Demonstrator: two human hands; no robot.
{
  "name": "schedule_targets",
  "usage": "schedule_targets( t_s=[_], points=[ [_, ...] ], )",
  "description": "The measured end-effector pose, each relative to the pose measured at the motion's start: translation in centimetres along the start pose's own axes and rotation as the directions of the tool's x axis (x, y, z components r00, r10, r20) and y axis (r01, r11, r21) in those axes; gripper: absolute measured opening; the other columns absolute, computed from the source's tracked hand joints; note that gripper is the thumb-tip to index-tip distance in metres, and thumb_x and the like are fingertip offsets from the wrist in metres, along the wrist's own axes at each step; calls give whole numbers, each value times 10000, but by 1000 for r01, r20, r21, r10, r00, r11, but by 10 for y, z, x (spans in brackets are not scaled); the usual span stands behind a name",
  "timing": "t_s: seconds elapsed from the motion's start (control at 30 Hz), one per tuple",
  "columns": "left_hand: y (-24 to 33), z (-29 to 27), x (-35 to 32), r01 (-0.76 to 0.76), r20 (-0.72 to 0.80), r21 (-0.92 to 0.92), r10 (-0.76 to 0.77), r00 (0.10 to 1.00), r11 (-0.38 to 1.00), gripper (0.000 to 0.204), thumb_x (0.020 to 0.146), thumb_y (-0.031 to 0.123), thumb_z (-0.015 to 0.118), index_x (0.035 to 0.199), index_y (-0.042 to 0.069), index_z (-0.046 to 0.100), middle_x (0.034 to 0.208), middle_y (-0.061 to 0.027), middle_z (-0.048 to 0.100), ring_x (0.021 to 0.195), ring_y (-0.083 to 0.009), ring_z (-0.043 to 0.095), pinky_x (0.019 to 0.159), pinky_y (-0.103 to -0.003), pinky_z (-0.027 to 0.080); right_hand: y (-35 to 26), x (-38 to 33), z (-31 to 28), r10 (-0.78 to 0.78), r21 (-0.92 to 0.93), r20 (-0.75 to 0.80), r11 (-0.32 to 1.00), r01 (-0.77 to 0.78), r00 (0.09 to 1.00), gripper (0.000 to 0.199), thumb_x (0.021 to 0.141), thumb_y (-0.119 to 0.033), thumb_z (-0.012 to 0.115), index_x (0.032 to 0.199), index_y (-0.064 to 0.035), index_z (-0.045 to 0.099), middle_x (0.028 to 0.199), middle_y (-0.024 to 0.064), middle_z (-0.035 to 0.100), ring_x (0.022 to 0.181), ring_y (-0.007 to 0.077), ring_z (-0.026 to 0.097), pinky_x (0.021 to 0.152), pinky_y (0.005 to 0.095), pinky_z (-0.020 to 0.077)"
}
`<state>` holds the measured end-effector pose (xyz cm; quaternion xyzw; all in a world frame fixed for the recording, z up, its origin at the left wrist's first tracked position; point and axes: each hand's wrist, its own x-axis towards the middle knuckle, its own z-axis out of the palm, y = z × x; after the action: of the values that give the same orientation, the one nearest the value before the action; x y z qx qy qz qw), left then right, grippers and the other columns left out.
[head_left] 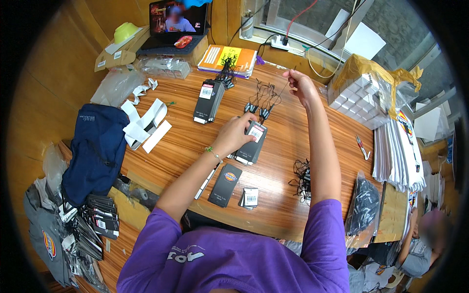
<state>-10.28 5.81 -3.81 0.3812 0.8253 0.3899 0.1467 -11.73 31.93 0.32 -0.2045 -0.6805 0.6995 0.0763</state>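
Left hand: was clamped on one black hang-tag stack.
Right hand: pinched one thin cord, fingertips together.
Corded tag stack: one lay beyond the left hand.

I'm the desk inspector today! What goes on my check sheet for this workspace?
Surface: striped brown wooden table
Job's things: black tags with black cords; another tag stack farther off
Clutter: white paper strips, dark blue bag
Hands: left hand gripping the tags; right hand raised, seemingly pinching a cord
Cables: red cable running to a white power strip
Surroundings: lit screen, window, another person at right
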Motion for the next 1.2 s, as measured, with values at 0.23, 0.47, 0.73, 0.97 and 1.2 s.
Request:
schedule_targets(
  t_s=[0.23, 0.47, 0.73, 0.97, 1.2],
  points=[
    [-12, 3, -4, -71, -61, 268, 91, 994, 961, 629, 645, 273, 766, 1199, 104, 523, 1051, -96, 474, 1035, -266, 415, 896, -368, 382, 28, 27, 9, 129, -74, 99, 990, -122, 987, 265, 928, -272, 414, 871, -108, 613, 565, -75, 347, 504, 70, 304, 477, 229, 251],
    [-8, -23, -48, 5, -135, 140, 14, 991, 990, 514, 749, 302, 692, 1185, 75, 539, 1087, -105, 469, 1044, -267, 416, 924, -357, 362, 53, 56, 15, 263, -128, 70, 959, -253, 962, 255, 906, -260, 439, 835, -98, 623, 507, -57, 343, 438, 78, 291, 400, 254, 227],
    [0, -43, -102, -153, 101, 304, 128, 987, 940, 535, 625, 304, 761, 1097, 109, 602, 1053, -37, 497, 999, -242, 424, 895, -360, 342, 84, 60, -4, -273, -410, -293, 902, 137, 916, 249, 821, -202, 591, 990, -19, 588, 641, 73, 546, 558, 151, 492, 490, 297, 399],
    [-7, -34, -113, -242, 178, 401, 184, 967, 884, 633, 542, 309, 786, 1116, 116, 599, 1055, -35, 498, 1007, -231, 414, 903, -363, 297, 41, -142, 41, -296, -517, 247, 765, 384, 923, 198, 840, -164, 571, 976, -21, 594, 782, 66, 613, 718, 144, 552, 672, 279, 454],
    [-6, -29, -112, -262, 219, 412, 184, 958, 873, 579, 530, 289, 789, 1044, 105, 597, 1040, -29, 497, 1002, -233, 415, 886, -374, 305, 90, -269, 73, -176, -729, 332, 576, 370, 927, 335, 683, -225, 717, 961, -53, 643, 854, 106, 566, 828, 274, 547, 728, 360, 450]
  ],
)
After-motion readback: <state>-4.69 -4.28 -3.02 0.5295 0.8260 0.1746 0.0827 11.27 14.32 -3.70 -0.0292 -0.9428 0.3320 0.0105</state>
